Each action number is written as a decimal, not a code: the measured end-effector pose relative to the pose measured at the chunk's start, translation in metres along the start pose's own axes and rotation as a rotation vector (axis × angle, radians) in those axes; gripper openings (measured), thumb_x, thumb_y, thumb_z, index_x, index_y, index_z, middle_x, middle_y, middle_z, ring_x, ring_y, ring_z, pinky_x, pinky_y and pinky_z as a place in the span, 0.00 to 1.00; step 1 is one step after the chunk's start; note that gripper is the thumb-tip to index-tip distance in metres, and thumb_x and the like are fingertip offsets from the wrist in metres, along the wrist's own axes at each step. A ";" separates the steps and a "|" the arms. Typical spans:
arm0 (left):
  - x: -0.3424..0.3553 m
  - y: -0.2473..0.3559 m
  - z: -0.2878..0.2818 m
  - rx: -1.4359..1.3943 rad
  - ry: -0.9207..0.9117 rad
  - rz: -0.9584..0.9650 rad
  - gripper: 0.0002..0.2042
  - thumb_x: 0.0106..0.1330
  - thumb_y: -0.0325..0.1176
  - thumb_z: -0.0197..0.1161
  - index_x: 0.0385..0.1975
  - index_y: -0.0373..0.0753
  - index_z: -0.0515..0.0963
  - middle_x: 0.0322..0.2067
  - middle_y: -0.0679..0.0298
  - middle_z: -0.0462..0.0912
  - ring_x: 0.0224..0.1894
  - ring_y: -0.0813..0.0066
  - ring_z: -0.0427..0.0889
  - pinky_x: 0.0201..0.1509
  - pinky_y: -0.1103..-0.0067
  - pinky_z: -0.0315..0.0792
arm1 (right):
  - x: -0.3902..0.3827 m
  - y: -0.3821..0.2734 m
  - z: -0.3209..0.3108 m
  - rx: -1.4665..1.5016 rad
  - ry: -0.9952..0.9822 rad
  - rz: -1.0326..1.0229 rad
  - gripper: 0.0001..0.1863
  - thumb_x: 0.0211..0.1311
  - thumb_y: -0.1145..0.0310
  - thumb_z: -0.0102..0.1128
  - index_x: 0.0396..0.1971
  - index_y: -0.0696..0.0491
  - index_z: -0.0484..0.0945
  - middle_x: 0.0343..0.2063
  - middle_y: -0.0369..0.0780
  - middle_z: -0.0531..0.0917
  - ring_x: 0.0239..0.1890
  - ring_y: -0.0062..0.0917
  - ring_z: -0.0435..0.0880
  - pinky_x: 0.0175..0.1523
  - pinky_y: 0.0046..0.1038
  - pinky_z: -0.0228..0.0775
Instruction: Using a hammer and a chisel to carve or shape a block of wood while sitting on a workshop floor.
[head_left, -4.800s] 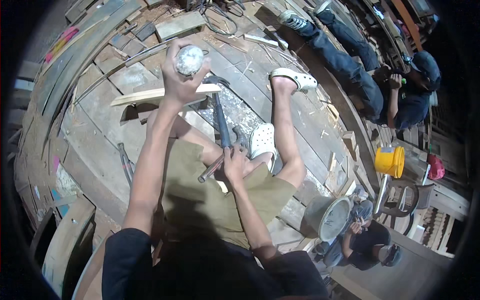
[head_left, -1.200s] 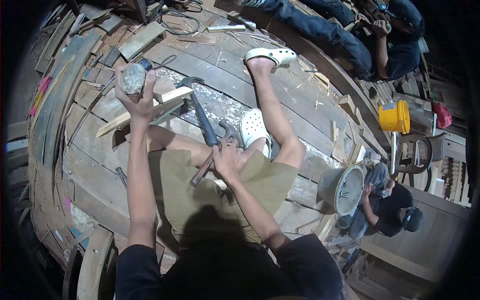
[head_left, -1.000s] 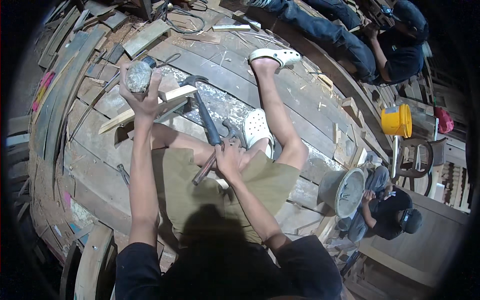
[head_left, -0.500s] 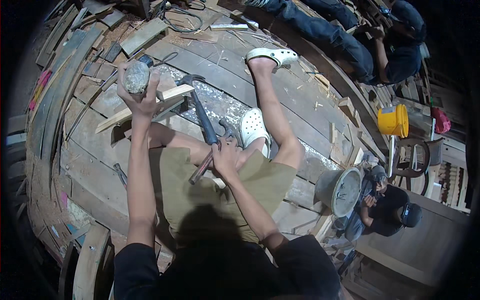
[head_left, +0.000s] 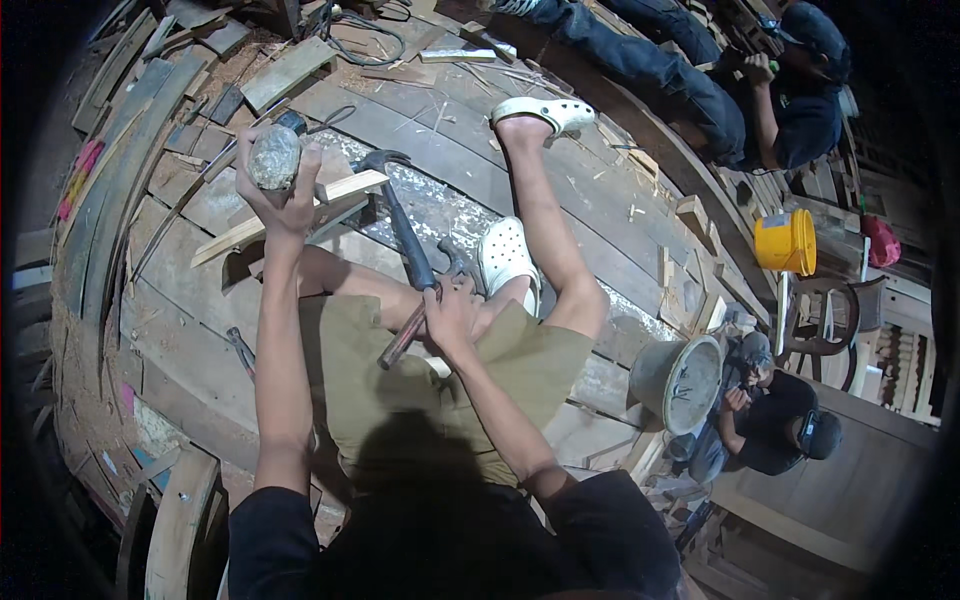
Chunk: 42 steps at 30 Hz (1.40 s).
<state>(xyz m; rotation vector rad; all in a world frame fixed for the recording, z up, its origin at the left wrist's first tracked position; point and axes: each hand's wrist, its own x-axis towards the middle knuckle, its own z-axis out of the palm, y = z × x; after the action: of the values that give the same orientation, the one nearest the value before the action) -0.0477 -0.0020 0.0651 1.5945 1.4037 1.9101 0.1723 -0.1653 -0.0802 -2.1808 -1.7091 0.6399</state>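
My left hand [head_left: 288,195] is wrapped round a mottled grey, round-topped object [head_left: 272,152], seen end-on; its lower part is hidden. Beside that hand, a pale wooden strip [head_left: 355,188] lies raised on dark pieces. My right hand [head_left: 452,312] grips a claw hammer [head_left: 398,342] with a reddish-brown handle over my lap, its head pointing up and right. A second hammer [head_left: 405,230], with a long dark-blue handle, lies between my legs, its lower end touching the right hand's area. At my left side another tool [head_left: 240,350] is partly hidden by my forearm.
Co-workers sit at upper right [head_left: 805,120] and lower right [head_left: 775,425]. A grey bucket [head_left: 650,385] stands by my right side, a yellow bucket [head_left: 775,240] farther right near a wooden chair [head_left: 810,325]. Planks [head_left: 120,200], offcuts and shavings cover the boards around me, with cable [head_left: 360,40] at top.
Compared with about five seconds ago, my left hand and its object are farther left, and the whole view has shifted. Over the last second, both my hands have stayed almost still.
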 end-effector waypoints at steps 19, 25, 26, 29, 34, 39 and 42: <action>0.000 0.002 0.002 -0.014 0.018 0.022 0.13 0.51 0.30 0.68 0.27 0.33 0.69 0.25 0.64 0.70 0.27 0.73 0.69 0.34 0.77 0.66 | -0.001 -0.004 -0.005 0.051 0.011 0.010 0.21 0.56 0.59 0.56 0.46 0.57 0.75 0.45 0.55 0.70 0.49 0.48 0.70 0.52 0.46 0.58; 0.001 0.002 0.001 0.036 -0.038 0.202 0.10 0.58 0.27 0.64 0.34 0.35 0.69 0.20 0.65 0.74 0.18 0.81 0.73 0.22 0.84 0.67 | -0.002 -0.002 -0.005 0.040 0.015 -0.017 0.21 0.56 0.59 0.56 0.46 0.57 0.75 0.44 0.54 0.70 0.48 0.47 0.70 0.51 0.45 0.58; 0.001 0.002 0.001 0.027 -0.036 0.154 0.10 0.58 0.27 0.64 0.34 0.35 0.69 0.20 0.65 0.74 0.18 0.81 0.73 0.22 0.84 0.67 | -0.002 -0.002 -0.005 0.040 0.034 -0.015 0.21 0.57 0.59 0.56 0.46 0.57 0.75 0.44 0.54 0.70 0.48 0.47 0.70 0.52 0.45 0.58; -0.002 0.002 0.002 -0.051 0.015 0.022 0.12 0.52 0.30 0.67 0.29 0.34 0.70 0.25 0.64 0.71 0.27 0.73 0.70 0.36 0.78 0.67 | -0.002 -0.003 -0.005 0.052 0.031 -0.010 0.21 0.57 0.57 0.55 0.45 0.57 0.76 0.44 0.54 0.71 0.48 0.48 0.70 0.51 0.45 0.57; 0.000 0.001 0.001 -0.005 -0.048 0.140 0.10 0.58 0.25 0.63 0.35 0.34 0.69 0.21 0.65 0.74 0.18 0.82 0.73 0.20 0.85 0.67 | -0.002 -0.005 -0.009 0.050 0.026 -0.004 0.22 0.58 0.56 0.54 0.46 0.56 0.75 0.46 0.56 0.70 0.47 0.50 0.71 0.51 0.48 0.58; 0.000 0.000 0.001 -0.005 -0.046 0.162 0.09 0.59 0.24 0.63 0.34 0.33 0.68 0.21 0.64 0.74 0.18 0.81 0.73 0.19 0.85 0.68 | -0.003 -0.006 -0.009 0.042 0.039 0.001 0.20 0.57 0.59 0.56 0.43 0.58 0.76 0.44 0.55 0.71 0.48 0.47 0.71 0.53 0.44 0.58; 0.000 -0.001 0.000 -0.006 -0.053 0.156 0.09 0.59 0.25 0.63 0.34 0.34 0.68 0.21 0.64 0.74 0.18 0.81 0.74 0.20 0.85 0.68 | -0.003 -0.006 -0.007 0.039 0.044 0.012 0.20 0.57 0.59 0.56 0.44 0.58 0.75 0.46 0.56 0.70 0.49 0.48 0.70 0.54 0.44 0.57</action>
<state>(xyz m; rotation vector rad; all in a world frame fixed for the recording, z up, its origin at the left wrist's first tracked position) -0.0475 -0.0014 0.0645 1.7856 1.2852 1.9385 0.1706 -0.1665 -0.0705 -2.1636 -1.6489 0.6181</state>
